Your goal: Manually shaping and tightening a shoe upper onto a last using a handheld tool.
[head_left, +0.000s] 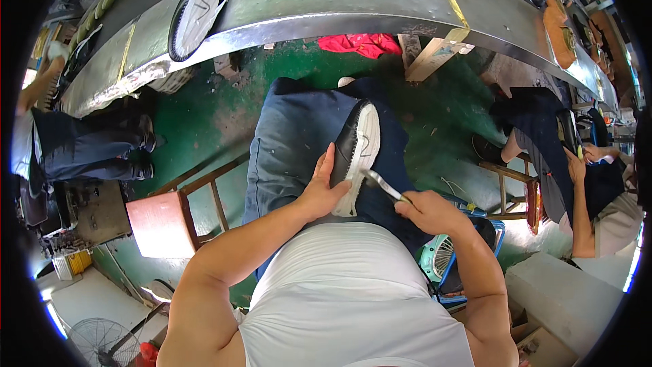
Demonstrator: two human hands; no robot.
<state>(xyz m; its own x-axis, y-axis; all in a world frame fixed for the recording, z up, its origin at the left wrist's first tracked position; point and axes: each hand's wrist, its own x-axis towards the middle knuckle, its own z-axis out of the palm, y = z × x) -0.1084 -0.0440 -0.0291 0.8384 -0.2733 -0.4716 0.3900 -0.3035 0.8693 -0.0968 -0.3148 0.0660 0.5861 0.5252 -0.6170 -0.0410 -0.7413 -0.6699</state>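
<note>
A: What is being held at this moment?

B: A shoe [356, 153], black with a white sole, is being steadied on the lap. The left hand [319, 190] is being pressed flat against its black upper, fingers stretched along the side, so it is not clenched around the shoe but bracing it.

A: And the other hand?

B: The right hand [424, 209] is being closed around the handle of a tool [382, 185], a slim metal one. Its tip is being held against the sole edge, just beyond the left hand's thumb.

A: How far along is the work judged to be?

B: It is judged to be under way. The sole is already seated on the upper, and its edge is being worked near the heel end, closest to both grips. How much of the rim is finished cannot be told; the far toe end is not being touched now.

A: Anything else being seen nearby?

B: Above the grips, a curved metal bench [326, 0] is being used to carry another sole [204, 3]. To the right of the tool hand, a seated co-worker [577, 177] is being shown, and a small fan [438, 258] is lying just below that hand.
</note>
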